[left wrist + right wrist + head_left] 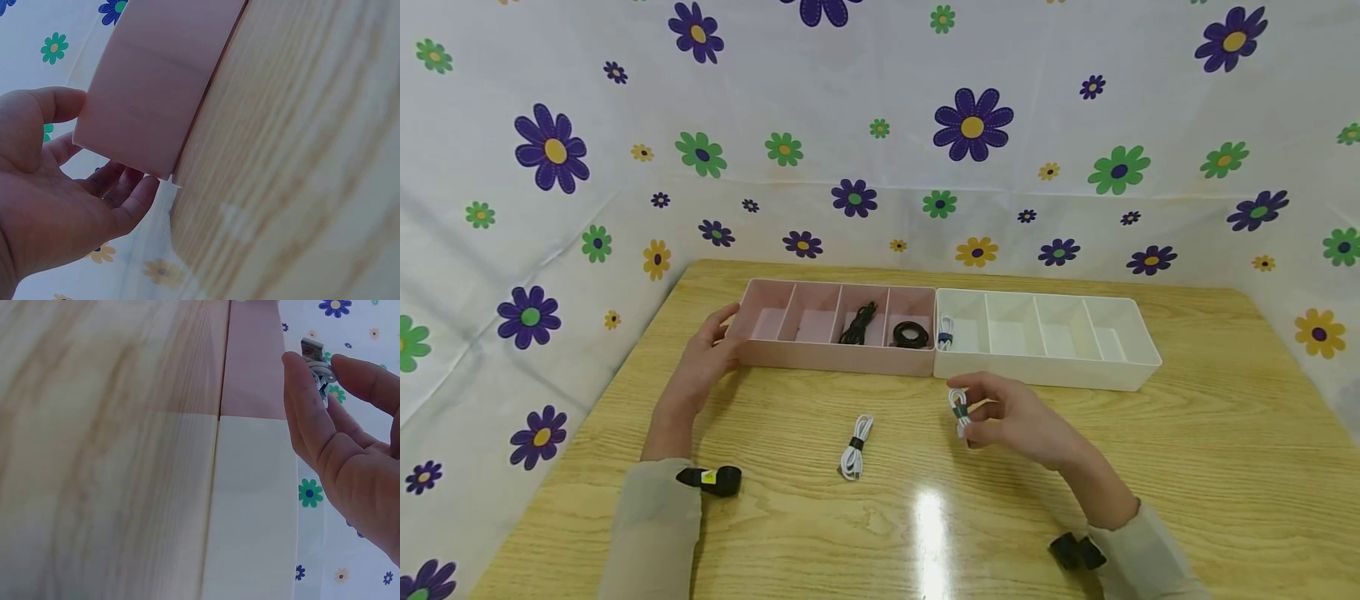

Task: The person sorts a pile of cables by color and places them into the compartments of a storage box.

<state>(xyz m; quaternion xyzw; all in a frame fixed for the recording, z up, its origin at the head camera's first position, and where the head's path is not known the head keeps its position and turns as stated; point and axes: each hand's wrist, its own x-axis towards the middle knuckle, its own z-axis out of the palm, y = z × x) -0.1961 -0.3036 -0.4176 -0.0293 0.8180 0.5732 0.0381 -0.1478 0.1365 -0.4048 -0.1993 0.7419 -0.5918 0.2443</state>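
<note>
My right hand [1018,421] pinches a coiled white cable [958,407] with a dark green tie between thumb and fingers, raised in front of the white box [1045,371]. In the right wrist view its metal plug [312,349] sticks up past the fingertips. At the left end of the pink box [835,357], my left hand [703,358] rests with loosely bent fingers against the end wall and the thumb at the rim. A second white cable [856,447], bound with a black tie, lies on the table between the hands.
Both boxes stand end to end, each divided into several compartments. The pink one holds a bundled black cable [859,323] and a coiled black cable [911,335]. A white cable [946,332] with a dark blue tie sits in the white box's leftmost compartment. A flowered cloth [880,158] hangs behind the table.
</note>
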